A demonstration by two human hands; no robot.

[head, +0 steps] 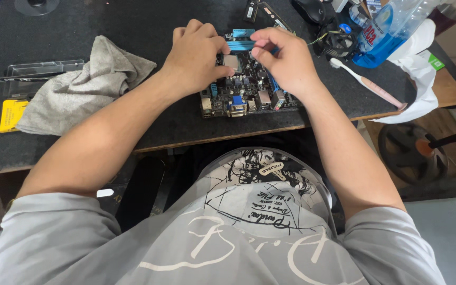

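Observation:
A dark computer motherboard (241,95) with blue slots and a silver processor lies on the black mat near the table's front edge. My left hand (193,55) rests on its left side, fingers curled over the far end of a blue slot. My right hand (286,60) sits on the right side, thumb and fingers pinched on a blue strip (240,45) at the board's far edge. Both hands press close together over the board and hide much of it.
A crumpled grey cloth (80,87) lies left of the board, with a clear plastic case (32,74) and a yellow pad (11,113) beyond it. A white toothbrush (365,82), a cooler fan (336,39), a blue-labelled bottle (383,31) and a white bag (418,74) crowd the right.

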